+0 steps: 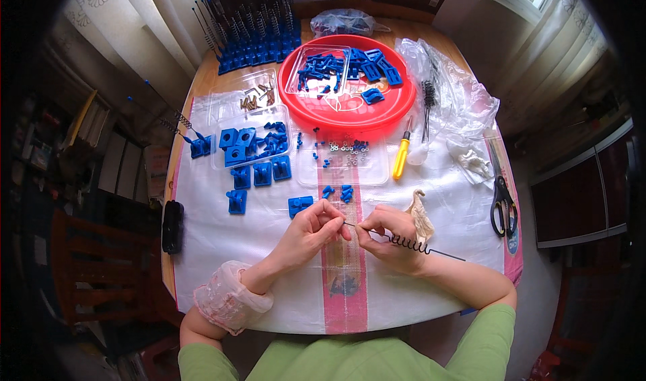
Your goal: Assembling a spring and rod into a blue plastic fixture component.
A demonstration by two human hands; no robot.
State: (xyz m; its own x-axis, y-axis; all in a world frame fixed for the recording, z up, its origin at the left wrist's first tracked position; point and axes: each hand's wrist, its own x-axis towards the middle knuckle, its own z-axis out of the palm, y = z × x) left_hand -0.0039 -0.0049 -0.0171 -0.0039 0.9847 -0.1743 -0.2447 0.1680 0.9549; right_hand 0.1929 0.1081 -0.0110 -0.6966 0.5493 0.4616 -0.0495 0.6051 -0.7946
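Between my two hands runs a thin black rod with a coiled spring section (412, 244), above the near middle of the table. My right hand (390, 236) is closed around it just ahead of the coil, and its straight tail sticks out past my right wrist. Thumb and fingers of my left hand (311, 231) pinch the rod's other end; whether a small part sits there too is hidden. Just beyond the left hand lies a blue plastic base (300, 206). Small blue plastic pieces (346, 193) lie close past my fingertips.
Behind are a red round tray (291, 105), clear boxes of blue parts (235, 153) and a lid with nuts (350, 151). A yellow screwdriver (402, 155), scissors (503, 206) and cloth (420, 216) lie right; a black case (173, 227) left. Assembled spring pieces (259, 44) stand far left.
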